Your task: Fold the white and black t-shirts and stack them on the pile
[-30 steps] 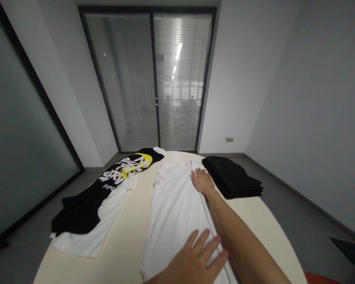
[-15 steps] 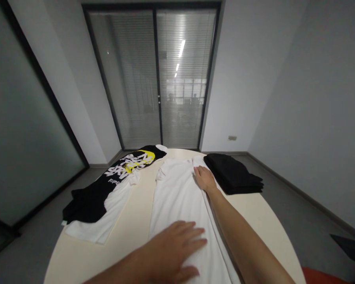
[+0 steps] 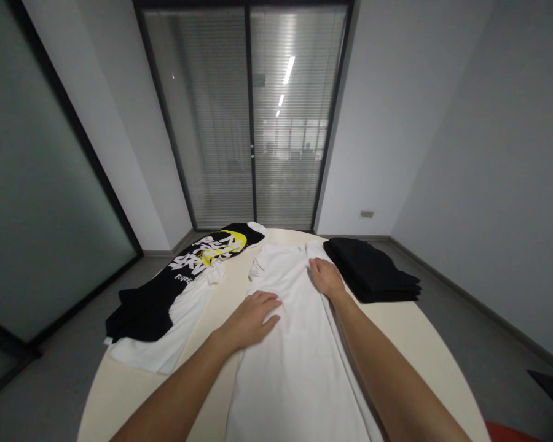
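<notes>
White shirt point(image 3: 295, 362), one, lies lengthwise mid-table, near end cut off by the frame; thin soft knit, light wrinkles, long fold down its right side. Left hand point(image 3: 252, 319) palm down on the shirt's left part, fingers loosely together, thumb apart, open, nothing gripped. Right hand point(image 3: 326, 277) farther up on the folded right side, fingers bent onto the cloth; can't tell if it pinches any. Table point(image 3: 410, 344) pale, smooth, rounded edge. Bare strip runs between the shirt and the clothes at left; more bare top right of the right forearm, nearer than the black stack. Black stack point(image 3: 371, 270): folded dark cloth, matte, several layers, exact count unclear, just beside the shirt's far right, reaching the table's right edge. At left, one black garment point(image 3: 142, 310) with white lettering and yellow print, white cloth point(image 3: 188, 319) along its near side, both reaching the left edge.
</notes>
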`<act>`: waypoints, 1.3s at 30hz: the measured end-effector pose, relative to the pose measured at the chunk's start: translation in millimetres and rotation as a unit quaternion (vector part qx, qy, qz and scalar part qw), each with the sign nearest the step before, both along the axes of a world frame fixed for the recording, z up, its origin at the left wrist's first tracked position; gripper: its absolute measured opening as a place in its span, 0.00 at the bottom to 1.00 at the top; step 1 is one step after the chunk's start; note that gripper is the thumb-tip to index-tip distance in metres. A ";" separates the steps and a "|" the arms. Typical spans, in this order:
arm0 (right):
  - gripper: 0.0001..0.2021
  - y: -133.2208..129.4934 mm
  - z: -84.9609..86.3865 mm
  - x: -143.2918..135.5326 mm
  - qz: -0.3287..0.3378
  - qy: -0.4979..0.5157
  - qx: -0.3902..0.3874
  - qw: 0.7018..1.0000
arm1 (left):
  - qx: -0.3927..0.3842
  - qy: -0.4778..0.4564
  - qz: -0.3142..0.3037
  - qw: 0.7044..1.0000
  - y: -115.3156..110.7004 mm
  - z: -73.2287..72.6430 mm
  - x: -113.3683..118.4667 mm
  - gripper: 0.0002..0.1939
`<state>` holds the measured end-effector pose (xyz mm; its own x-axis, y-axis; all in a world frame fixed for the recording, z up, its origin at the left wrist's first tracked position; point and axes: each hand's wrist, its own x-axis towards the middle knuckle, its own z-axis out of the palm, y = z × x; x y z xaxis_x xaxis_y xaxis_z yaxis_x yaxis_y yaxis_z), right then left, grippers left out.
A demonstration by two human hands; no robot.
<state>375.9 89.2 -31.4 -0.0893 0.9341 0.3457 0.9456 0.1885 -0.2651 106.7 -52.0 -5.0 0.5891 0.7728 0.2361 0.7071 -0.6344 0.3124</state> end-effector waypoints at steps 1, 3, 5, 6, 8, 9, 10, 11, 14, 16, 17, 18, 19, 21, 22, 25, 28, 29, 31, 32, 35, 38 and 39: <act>0.28 -0.1 0.1 -0.1 0.001 -0.002 -0.004 1.000 | 0.001 0.002 -0.001 1.000 -0.9 -2.3 -0.8 0.21; 0.27 -0.9 0.4 -0.3 0.003 -0.006 -0.009 1.000 | -0.005 0.020 0.009 1.000 -4.4 -7.2 -3.0 0.24; 0.27 -1.9 0.6 -0.3 0.004 -0.006 -0.014 1.000 | -0.022 0.046 0.038 0.998 -9.5 -11.5 -4.6 0.26; 0.27 -2.3 0.5 -0.2 0.005 -0.006 -0.019 1.000 | -0.032 0.058 0.053 0.996 -12.1 -13.0 -4.8 0.27; 0.27 -2.8 0.0 0.1 0.005 -0.003 -0.031 1.000 | -0.045 0.076 0.070 0.994 -16.8 -14.4 -4.1 0.28; 0.27 -2.9 -0.2 0.1 0.004 -0.002 -0.037 0.999 | -0.044 0.080 0.074 0.993 -18.2 -14.1 -3.4 0.28; 0.26 -2.9 -0.4 0.0 0.003 -0.001 -0.042 0.999 | -0.038 0.079 0.079 0.993 -18.8 -13.3 -2.7 0.29; 0.26 -2.9 -0.4 -0.1 0.002 0.000 -0.043 0.999 | -0.027 0.075 0.084 0.993 -18.3 -12.0 -2.1 0.28; 0.26 -2.7 0.5 -1.0 0.000 0.004 -0.041 0.999 | 0.011 0.049 0.127 0.991 -8.7 -6.1 -1.8 0.26; 0.27 -2.7 1.7 -1.5 -0.002 0.006 -0.041 0.999 | 0.039 0.028 0.183 0.982 4.4 -2.6 -3.0 0.23; 0.27 -2.8 2.2 -1.7 -0.003 0.006 -0.042 0.999 | 0.052 0.019 0.211 0.976 12.4 -1.7 -3.8 0.22; 0.27 -2.9 2.7 -1.7 -0.004 0.006 -0.043 0.999 | 0.062 0.014 0.234 0.970 20.9 -1.7 -4.5 0.22; 0.27 -3.0 3.0 -1.7 -0.004 0.005 -0.044 0.999 | 0.068 0.013 0.249 0.966 29.5 -2.7 -5.2 0.21; 0.27 -3.0 2.9 -1.3 -0.002 0.003 -0.042 0.999 | 0.067 0.016 0.261 0.963 45.7 -7.5 -6.2 0.21; 0.27 -2.9 2.6 -1.0 -0.001 0.002 -0.039 0.999 | 0.065 0.015 0.266 0.962 52.8 -10.9 -6.6 0.21; 0.27 -1.6 0.7 0.1 -0.001 0.000 -0.037 0.999 | 0.068 0.004 0.294 0.953 68.9 -20.9 -9.9 0.21; 0.27 1.0 -2.2 1.4 0.000 0.002 -0.038 0.999 | 0.074 -0.014 0.342 0.937 78.8 -24.7 -19.1 0.21; 0.27 2.0 -3.3 1.8 0.000 0.004 -0.037 0.999 | 0.076 -0.020 0.359 0.930 81.0 -24.3 -23.0 0.21; 0.27 3.8 -5.3 2.7 0.001 0.008 -0.032 0.999 | 0.084 -0.031 0.378 0.921 84.1 -22.0 -30.0 0.23; 0.27 4.7 -6.1 3.1 0.003 0.010 -0.032 0.999 | 0.092 -0.034 0.374 0.922 85.0 -20.6 -32.3 0.24; 0.27 6.4 -8.0 4.2 0.005 0.016 -0.034 0.999 | 0.115 -0.031 0.323 0.939 86.2 -17.6 -32.1 0.28; 0.27 7.4 -8.9 4.7 0.006 0.020 -0.036 0.999 | 0.101 -0.021 0.264 0.959 87.4 -18.1 -25.4 0.29; 0.27 7.5 -9.0 4.8 0.007 0.020 -0.036 0.999 | 0.087 -0.022 0.252 0.964 88.0 -18.9 -23.2 0.30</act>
<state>380.7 96.7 -40.4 -0.0903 0.9556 0.2806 0.9316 0.1806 -0.3154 83.4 36.0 -23.9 0.1363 0.9042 0.4047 0.9271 -0.2604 0.2695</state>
